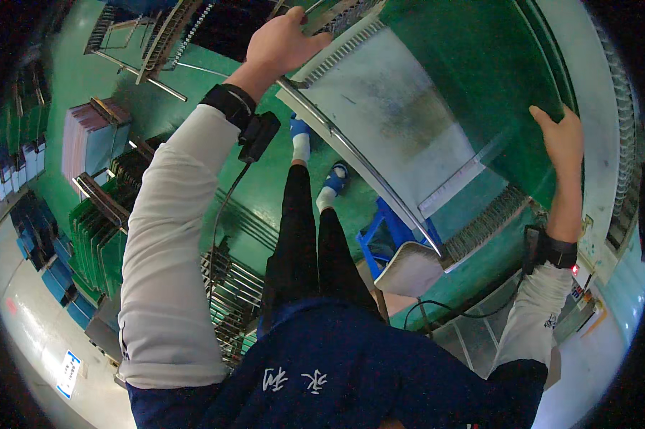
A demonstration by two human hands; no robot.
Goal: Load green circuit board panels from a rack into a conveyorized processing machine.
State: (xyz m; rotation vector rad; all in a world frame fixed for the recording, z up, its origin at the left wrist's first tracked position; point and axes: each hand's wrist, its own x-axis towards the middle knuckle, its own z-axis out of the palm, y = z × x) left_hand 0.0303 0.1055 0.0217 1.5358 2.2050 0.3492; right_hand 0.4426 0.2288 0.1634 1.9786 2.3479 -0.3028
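Note:
At the upper right, my right hand (562,143) grips the side edge of a large dark green panel (473,64). Its thumb lies on the panel's face and its fingers are hidden behind the edge. The panel leans over a slotted rack, whose metal front bar (365,161) slants in front of a pale board (401,86) with a grey smudge. My left hand (283,46) is at the rack's far left corner, thumb spread away from bent fingers, near a thin metal rod (314,7). Nothing shows in its grasp.
Beneath the rack are a blue stand (390,229) and a pale stool seat (410,270). On the left stand green panels (97,243) and a stack of pale sheets (94,143). Metal racking (233,300) is beside my legs. A spring-like coil strip (623,121) runs along the right.

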